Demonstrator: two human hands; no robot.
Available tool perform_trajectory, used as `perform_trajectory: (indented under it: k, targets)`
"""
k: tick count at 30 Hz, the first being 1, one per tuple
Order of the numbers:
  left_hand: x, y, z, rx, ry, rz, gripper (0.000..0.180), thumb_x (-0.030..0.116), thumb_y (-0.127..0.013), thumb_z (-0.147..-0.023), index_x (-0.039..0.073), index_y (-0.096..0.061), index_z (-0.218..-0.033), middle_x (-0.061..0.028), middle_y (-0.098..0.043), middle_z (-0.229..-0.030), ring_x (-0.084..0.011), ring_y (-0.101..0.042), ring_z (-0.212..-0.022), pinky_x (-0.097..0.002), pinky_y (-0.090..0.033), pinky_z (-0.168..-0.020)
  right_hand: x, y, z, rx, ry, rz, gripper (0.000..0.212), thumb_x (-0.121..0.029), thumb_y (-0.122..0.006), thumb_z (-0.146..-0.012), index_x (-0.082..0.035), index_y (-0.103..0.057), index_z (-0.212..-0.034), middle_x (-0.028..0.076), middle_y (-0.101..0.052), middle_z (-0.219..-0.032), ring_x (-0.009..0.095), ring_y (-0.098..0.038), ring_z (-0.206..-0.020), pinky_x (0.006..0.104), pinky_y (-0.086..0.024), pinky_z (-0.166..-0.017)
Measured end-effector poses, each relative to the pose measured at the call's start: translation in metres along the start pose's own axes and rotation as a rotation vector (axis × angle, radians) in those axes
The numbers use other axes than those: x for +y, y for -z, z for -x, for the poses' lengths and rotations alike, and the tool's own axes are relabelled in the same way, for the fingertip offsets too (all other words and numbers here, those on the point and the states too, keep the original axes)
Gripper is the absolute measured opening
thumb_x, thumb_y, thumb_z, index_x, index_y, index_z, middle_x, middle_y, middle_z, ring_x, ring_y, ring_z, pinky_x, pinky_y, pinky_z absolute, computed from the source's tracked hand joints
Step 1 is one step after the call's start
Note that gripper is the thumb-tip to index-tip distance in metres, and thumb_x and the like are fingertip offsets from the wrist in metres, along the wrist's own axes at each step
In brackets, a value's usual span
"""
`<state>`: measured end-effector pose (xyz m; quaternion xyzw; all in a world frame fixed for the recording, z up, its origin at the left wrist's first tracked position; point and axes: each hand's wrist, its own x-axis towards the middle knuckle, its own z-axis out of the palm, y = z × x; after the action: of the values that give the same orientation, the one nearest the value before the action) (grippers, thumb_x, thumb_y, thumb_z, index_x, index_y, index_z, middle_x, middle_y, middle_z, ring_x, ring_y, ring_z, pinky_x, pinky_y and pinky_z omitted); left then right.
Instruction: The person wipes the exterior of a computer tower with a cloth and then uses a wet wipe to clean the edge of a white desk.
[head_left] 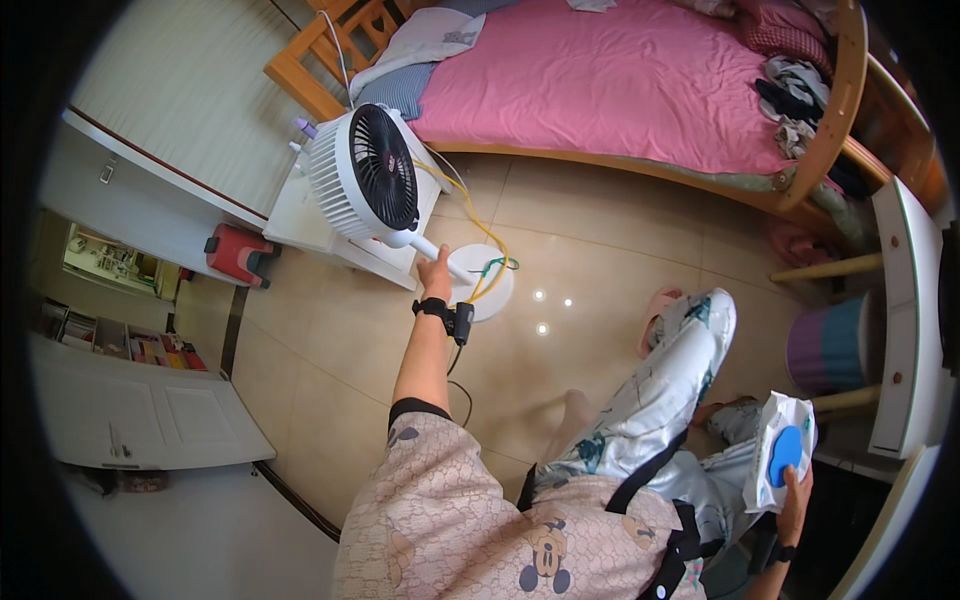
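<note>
Since the fan (365, 175) is a white plastic unit with a round grille head on a thin stem (432, 249) and a flat round base (487, 290), it is judged light but top-heavy, stiff, and somewhat slippery on the tile floor (600, 240). The grille is judged the fragile part: thin ribs, easily flexed, with a dark blade behind. Best hold is judged to be the stem or the base rim, not the grille. The head is tilted up and toward the left; the base sits on the floor just in front of a low white cabinet (300, 215), with yellow and green cords (490, 255) looped across it.

The left hand (434, 272) is stretched far forward, arm nearly straight, wrist strapped with a black band. Its fingers are seen against the stem just below the head; whether they are closed round it or only touching cannot be told at this size.

The right hand (795, 495) is kept low at the right hip, elbow bent, wrist also banded. A soft white pack (780, 450) with a blue round lid is gripped from below, fingers wrapped on its lower edge. It is judged light, floppy and crushable.

A pink bed (620, 80) lies beyond the fan.
</note>
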<state>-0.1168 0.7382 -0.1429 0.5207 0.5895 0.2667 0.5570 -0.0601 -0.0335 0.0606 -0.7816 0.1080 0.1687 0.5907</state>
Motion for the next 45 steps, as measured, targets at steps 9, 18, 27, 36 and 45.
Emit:
perform_trajectory:
  k: [9,18,27,36,45]
  targets:
    - [-0.007,0.013,-0.111,0.110,-0.017,0.136,0.061,0.024,-0.078,-0.076,0.016,-0.045,-0.127,-0.0025,-0.055,-0.122,-0.0255,-0.051,-0.108,-0.0484,-0.046,-0.072,-0.031,-0.027,0.008,0.099,-0.181,0.041,0.094,-0.046,-0.072,-0.074,0.004,-0.028,-0.140,0.019,-0.051,-0.123,0.028,-0.054,-0.109,0.0370,-0.042,-0.096]
    - [-0.033,0.028,-0.114,0.102,-0.276,-0.058,0.034,0.030,-0.072,-0.084,0.001,-0.066,-0.101,-0.0034,-0.067,-0.093,-0.0150,-0.059,-0.082,-0.0311,-0.047,-0.072,-0.021,-0.018,0.010,0.220,-0.259,0.046,0.058,-0.032,-0.057,-0.091,0.001,-0.040,-0.135,0.008,-0.050,-0.124,0.016,-0.047,-0.111,0.0281,-0.034,-0.097]
    - [-0.040,0.059,-0.040,-0.249,-0.744,-0.456,0.057,0.024,-0.073,-0.083,-0.001,-0.050,-0.128,-0.0081,-0.057,-0.119,-0.0164,-0.057,-0.101,-0.0282,-0.051,-0.082,-0.007,-0.009,-0.001,0.095,-0.187,0.063,0.061,-0.032,-0.058,-0.090,0.002,-0.037,-0.137,0.009,-0.050,-0.125,0.017,-0.048,-0.112,0.0294,-0.035,-0.098]
    - [-0.026,0.044,-0.001,-0.278,-0.244,-0.146,0.052,0.021,-0.073,-0.083,0.002,-0.050,-0.126,-0.0068,-0.055,-0.119,-0.0175,-0.054,-0.108,-0.0322,-0.049,-0.092,-0.003,-0.012,-0.034,-0.029,-0.119,0.011,0.076,-0.038,-0.064,-0.085,0.001,-0.031,-0.141,0.012,-0.047,-0.129,0.021,-0.048,-0.114,0.0316,-0.035,-0.099]
    - [-0.057,0.036,0.059,-0.534,0.289,-0.116,0.053,0.030,-0.068,-0.088,-0.001,-0.047,-0.125,-0.0124,-0.058,-0.112,-0.0192,-0.060,-0.086,-0.0355,-0.053,-0.069,0.024,-0.007,-0.023,0.012,-0.067,-0.169,0.071,-0.033,-0.062,-0.087,0.001,-0.031,-0.141,0.012,-0.048,-0.128,0.020,-0.049,-0.113,0.0307,-0.036,-0.098]
